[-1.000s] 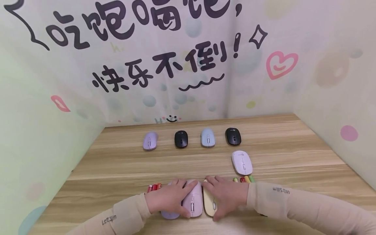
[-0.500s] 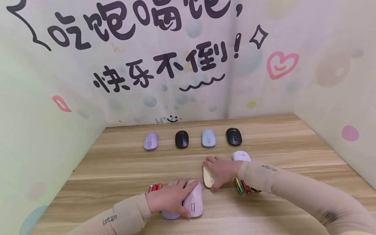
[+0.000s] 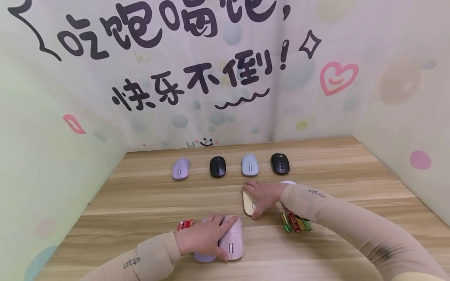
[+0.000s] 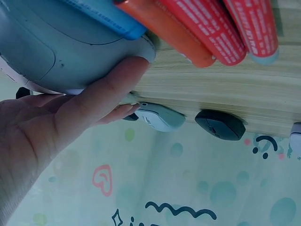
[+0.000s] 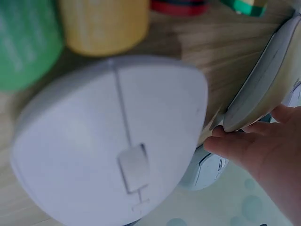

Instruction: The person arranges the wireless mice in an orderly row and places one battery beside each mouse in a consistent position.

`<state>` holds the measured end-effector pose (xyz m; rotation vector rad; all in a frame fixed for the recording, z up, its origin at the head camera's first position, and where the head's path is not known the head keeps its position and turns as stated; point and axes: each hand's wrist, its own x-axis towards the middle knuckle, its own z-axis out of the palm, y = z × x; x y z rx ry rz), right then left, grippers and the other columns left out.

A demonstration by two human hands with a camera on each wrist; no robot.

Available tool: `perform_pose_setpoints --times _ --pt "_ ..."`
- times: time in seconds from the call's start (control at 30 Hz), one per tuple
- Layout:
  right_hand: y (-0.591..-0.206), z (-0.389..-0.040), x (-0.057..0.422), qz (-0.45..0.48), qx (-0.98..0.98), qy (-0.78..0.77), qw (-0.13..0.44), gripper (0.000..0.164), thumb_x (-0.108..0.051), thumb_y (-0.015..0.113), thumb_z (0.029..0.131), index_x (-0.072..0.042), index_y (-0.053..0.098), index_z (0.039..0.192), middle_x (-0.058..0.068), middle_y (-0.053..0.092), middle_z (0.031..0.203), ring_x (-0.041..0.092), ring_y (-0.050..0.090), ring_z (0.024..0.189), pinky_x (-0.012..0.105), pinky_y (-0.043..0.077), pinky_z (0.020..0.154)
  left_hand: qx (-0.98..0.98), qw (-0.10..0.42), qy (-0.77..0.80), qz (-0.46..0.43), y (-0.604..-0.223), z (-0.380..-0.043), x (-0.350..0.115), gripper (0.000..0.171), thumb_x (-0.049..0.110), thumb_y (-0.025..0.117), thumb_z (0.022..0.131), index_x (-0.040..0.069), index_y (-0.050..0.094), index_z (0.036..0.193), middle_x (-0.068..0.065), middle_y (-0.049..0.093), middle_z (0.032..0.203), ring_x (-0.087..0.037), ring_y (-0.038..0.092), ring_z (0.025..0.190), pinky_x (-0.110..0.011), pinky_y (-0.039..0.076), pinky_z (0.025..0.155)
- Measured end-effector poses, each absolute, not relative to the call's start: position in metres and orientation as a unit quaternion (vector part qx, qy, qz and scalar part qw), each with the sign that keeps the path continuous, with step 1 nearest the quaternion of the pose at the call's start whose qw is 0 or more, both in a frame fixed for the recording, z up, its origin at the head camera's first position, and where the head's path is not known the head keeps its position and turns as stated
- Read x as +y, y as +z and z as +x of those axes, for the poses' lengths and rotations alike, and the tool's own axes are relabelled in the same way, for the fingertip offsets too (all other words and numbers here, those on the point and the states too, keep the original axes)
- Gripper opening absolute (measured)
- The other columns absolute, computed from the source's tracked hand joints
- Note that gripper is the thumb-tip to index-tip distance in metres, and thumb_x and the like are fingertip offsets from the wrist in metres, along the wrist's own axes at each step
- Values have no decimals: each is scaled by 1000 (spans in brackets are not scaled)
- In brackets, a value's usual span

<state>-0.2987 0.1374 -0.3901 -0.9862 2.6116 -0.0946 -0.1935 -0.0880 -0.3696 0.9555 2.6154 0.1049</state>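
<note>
Left hand [image 3: 207, 238] and right hand [image 3: 263, 197] bare. Beige left sleeve [image 3: 154, 249], beige right sleeve [image 3: 337, 214], dark lettering [image 3: 131, 262] on both, dark smudge [image 3: 384, 251] on right.

Black lettering [image 3: 203, 80] and a pink heart [image 3: 338, 80] mark the pale backdrop [image 3: 299, 105] behind the table [image 3: 147, 195].

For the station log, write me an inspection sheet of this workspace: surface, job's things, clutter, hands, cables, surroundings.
Surface: wood-grain tabletop.
Job's things: yellow mouse; pink mouse beside lavender mouse.
Clutter: back row, purple mouse, black mouse, light-blue mouse, second black mouse; white mouse mostly behind right sleeve; left batteries, right batteries.
Hands: left hand rests across lavender and pink mice; right hand grips yellow mouse.
Cables: nothing seen.
Surroundings: white backdrop with black Chinese lettering.
</note>
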Motion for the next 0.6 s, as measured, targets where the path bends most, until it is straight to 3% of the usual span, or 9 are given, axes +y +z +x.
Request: perform_pose_setpoints --times 0.43,0.6 --pt "-387 -297 137 -349 920 -44 175 96 -46 73 69 -1 27 140 19 26 145 38 29 130 48 26 106 925 184 35 330 -368 -192 -89 87 49 71 72 22 28 143 -15 38 137 -33 37 124 -45 45 87" --pt "-380 -305 155 -332 926 -113 140 97 -49 69 74 3 22 142 24 24 146 39 27 132 49 23 107 924 184 35 332 -367 -193 -88 88 49 72 72 22 28 143 -14 39 136 -33 37 124 -43 45 88"
